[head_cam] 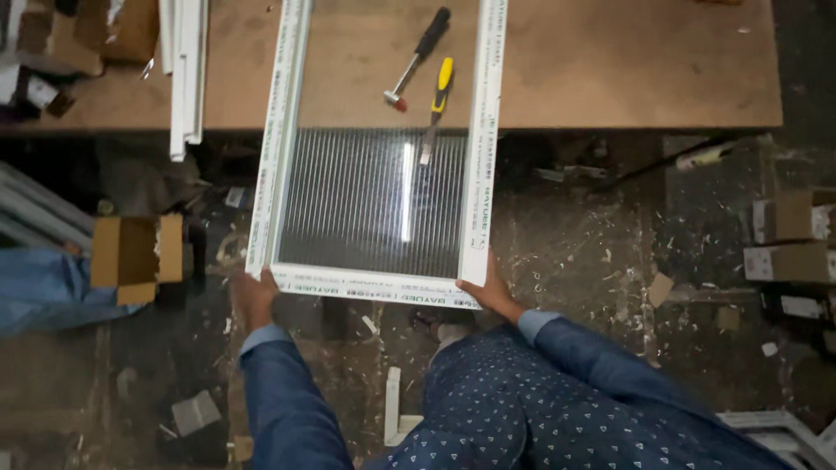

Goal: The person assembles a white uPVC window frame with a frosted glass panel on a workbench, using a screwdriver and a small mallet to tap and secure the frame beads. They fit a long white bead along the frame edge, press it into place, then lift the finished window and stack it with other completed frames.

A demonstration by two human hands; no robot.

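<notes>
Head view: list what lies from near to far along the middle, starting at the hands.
Left hand and right hand → near rail of the white window frame → ribbed glass pane → yellow-handled chisel → black-handled hammer, on the wooden workbench.

Both hands (254, 296) (489, 292) on white window frame (374, 285)

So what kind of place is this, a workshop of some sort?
Most likely a window-making workshop. Both hands hold a white glazed window frame that half rests on a wooden workbench, a hammer lies there, and offcuts litter the floor.
</notes>
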